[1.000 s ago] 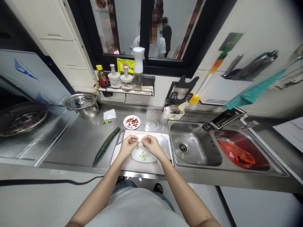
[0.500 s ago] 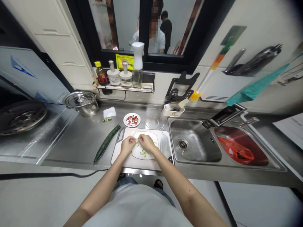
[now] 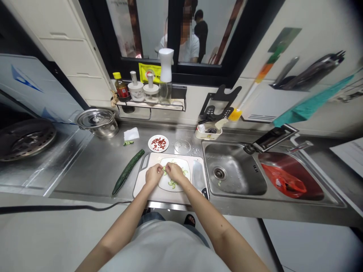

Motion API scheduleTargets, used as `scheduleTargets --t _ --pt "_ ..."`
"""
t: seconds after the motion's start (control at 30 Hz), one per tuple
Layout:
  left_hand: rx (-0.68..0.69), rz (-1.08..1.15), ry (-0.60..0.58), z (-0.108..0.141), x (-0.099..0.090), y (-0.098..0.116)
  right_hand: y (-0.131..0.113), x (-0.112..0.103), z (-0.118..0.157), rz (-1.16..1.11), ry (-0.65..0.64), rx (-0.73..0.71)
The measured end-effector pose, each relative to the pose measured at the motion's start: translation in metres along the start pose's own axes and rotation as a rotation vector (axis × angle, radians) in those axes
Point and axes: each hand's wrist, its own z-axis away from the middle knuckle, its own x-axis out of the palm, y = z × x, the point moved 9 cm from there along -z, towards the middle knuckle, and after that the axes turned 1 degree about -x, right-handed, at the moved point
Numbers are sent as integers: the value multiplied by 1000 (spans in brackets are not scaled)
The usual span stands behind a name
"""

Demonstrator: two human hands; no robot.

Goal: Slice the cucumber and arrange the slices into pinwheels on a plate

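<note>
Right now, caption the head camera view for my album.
Left hand and right hand close together over a plate of green slices, between a cucumber and a knife.

No word, brand or number could be read. On the far side, left of the middle, the yellow-capped bottle [image 3: 121, 87] bore a red label [image 3: 123, 91], its print too small to tell. To its right, the yellow packet [image 3: 148, 69] carried a red-and-white mark, partly hidden. At the far left, the pale panel [image 3: 42, 71] showed a blue angular emblem [image 3: 21, 78] and, lower and to the right, a second blue mark [image 3: 47, 115]. At the right edge, the white sheet [image 3: 350, 160] held faint, blurred print.
</note>
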Motion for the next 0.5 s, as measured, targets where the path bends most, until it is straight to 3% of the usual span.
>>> scheduleTargets --t 0.5 --pt "127 -214 6 0 3 16 -1 4 -3 64 -4 -3"
